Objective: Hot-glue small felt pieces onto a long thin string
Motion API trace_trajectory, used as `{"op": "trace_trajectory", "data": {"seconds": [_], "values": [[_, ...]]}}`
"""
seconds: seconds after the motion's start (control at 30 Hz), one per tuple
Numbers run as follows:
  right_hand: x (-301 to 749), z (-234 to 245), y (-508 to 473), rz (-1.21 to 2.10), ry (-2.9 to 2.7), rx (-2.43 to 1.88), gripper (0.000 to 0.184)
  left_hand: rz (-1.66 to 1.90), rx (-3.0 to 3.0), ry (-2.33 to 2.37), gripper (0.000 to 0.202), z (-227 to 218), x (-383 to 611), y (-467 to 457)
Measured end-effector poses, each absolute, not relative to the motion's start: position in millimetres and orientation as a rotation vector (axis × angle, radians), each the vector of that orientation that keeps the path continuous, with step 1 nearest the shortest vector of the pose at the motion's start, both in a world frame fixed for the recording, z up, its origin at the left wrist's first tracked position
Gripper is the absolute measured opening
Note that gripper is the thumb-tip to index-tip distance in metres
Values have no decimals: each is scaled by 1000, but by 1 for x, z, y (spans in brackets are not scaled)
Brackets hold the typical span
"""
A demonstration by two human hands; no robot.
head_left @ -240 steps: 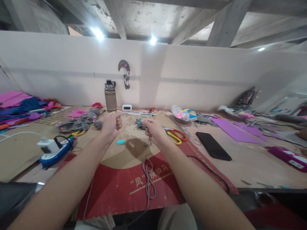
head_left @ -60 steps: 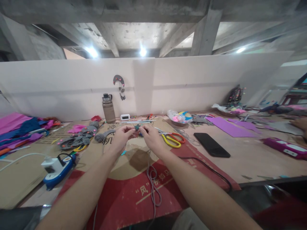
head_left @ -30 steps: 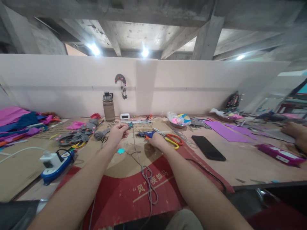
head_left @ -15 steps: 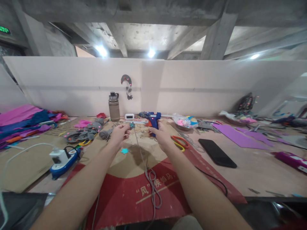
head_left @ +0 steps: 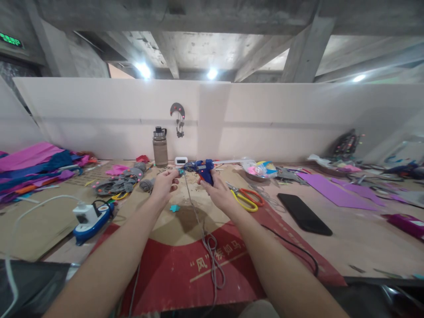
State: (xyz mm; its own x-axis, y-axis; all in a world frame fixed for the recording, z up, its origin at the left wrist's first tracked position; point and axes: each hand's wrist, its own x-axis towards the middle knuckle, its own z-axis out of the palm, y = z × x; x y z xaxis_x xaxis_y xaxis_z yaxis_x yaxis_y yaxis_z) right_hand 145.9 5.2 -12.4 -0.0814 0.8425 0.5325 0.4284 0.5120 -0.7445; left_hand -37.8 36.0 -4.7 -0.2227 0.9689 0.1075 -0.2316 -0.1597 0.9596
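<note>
Between the fingertips of my left hand (head_left: 165,184) is a small teal felt piece (head_left: 181,172), with a grey cord (head_left: 192,199) running down from it. My right hand (head_left: 217,190) is wrapped round the handle of a blue hot glue gun (head_left: 205,167). The gun's nozzle points left and is close to the felt piece; whether they touch I cannot tell. A clear glue stick (head_left: 228,162) juts from the gun's back. Below my left hand a turquoise felt flower (head_left: 174,208) lies on the board. The cord's loose loops (head_left: 213,260) rest nearer to me.
Scissors (head_left: 248,201) with orange and yellow handles lie right of my right hand, near a black phone (head_left: 304,213). Grey felt pieces (head_left: 121,182) and a blue power strip (head_left: 94,225) are on the left. A bottle (head_left: 160,148) stands at the back by the white partition.
My right hand has brought the glue gun leftward, its nozzle now up near the felt piece. The scissors show more fully. My left hand keeps its hold.
</note>
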Motion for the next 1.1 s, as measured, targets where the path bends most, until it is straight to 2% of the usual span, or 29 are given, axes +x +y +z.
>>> {"op": "trace_trajectory", "data": {"seconds": [0.63, 1.1], "values": [[144, -11, 7, 485, -1792, -978, 36, 1583, 1045, 1119, 29, -8, -39, 40], [145, -9, 5, 376, -1868, -1094, 37, 1587, 1119, 1151, 28, -10, -39, 40]]}}
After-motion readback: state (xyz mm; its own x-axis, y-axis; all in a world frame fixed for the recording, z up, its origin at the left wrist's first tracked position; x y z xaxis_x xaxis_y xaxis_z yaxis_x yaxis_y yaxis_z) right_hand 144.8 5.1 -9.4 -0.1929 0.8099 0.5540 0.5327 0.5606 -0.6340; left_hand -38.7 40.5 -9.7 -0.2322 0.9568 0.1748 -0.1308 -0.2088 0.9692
